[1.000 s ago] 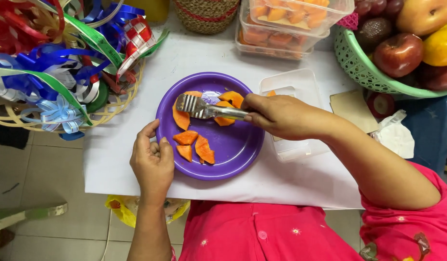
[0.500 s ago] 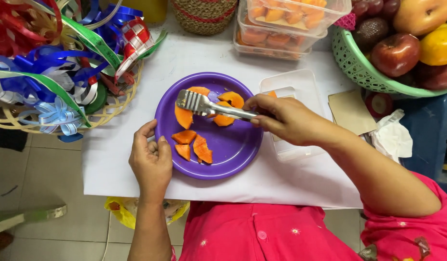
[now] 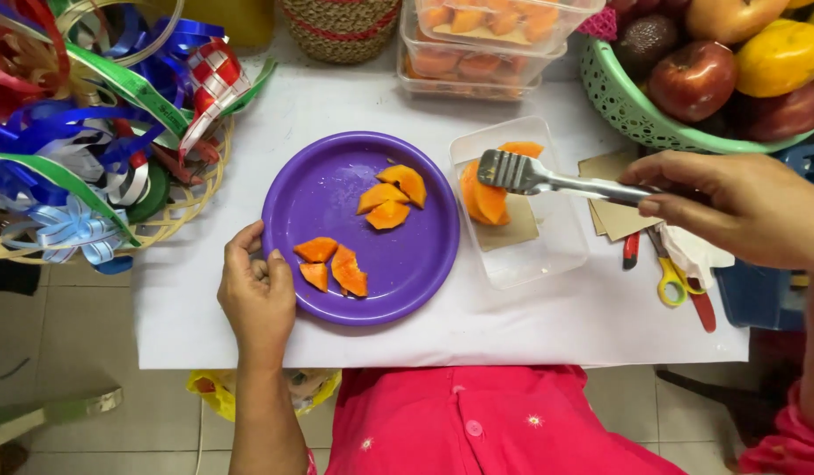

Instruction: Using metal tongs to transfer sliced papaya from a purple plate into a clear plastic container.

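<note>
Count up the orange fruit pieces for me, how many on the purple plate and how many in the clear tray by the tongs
Fruit pieces on the purple plate: 6
Fruit pieces in the clear tray, at the tongs held by the right hand: about 3, overlapping
Total: about 9

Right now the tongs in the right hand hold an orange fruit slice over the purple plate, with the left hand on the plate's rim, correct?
Not quite. The head view shows the tongs holding the fruit slice over the clear plastic container, not the purple plate. The rest is right.

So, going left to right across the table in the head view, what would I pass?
Ribbon basket → left hand → purple plate → clear container → scissors → right hand.
</note>
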